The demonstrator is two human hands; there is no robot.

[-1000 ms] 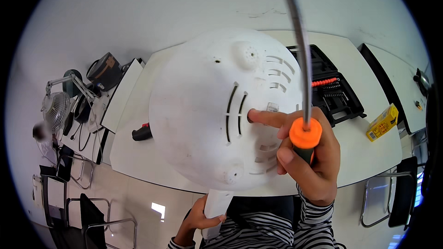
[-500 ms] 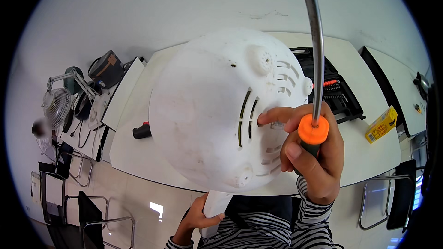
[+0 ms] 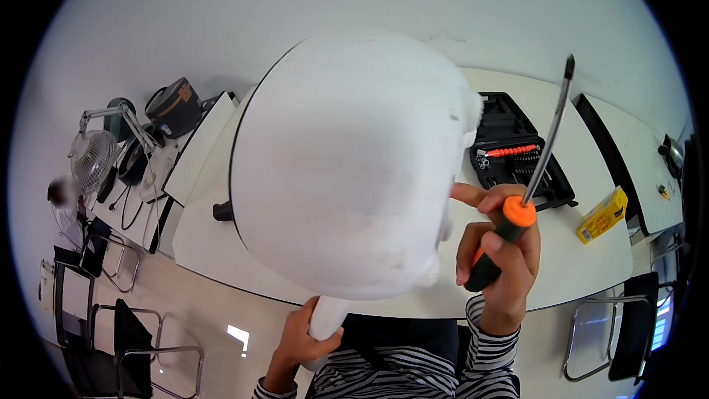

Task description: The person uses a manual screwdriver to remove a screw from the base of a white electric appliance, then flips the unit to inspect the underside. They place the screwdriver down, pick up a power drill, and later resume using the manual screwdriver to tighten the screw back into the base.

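A large white rounded appliance [image 3: 340,170] with a straight handle is held up over the table. It looks like an electric cooking pot turned on its side, its smooth wall facing me and its knobby feet on the right. Below it my left hand [image 3: 299,338] is closed round the white handle [image 3: 329,318]. My right hand [image 3: 509,270] grips a screwdriver [image 3: 519,212] with an orange and dark green handle, its long metal shaft slanting up and right with a dark tip. The right index finger reaches out to the appliance's right side and seems to touch it.
On the white table [image 3: 203,244], an open black tool case [image 3: 550,191] lies behind my right hand. A yellow drink carton [image 3: 603,216] lies right of it. A dark tool handle [image 3: 222,212] pokes out left of the appliance. A side desk holds a lamp and fan [image 3: 94,159]. Chairs stand both sides.
The appliance has turned so its vented underside now faces right, away from view. The screwdriver has swung lower and tilted right. My right hand has shifted slightly down.
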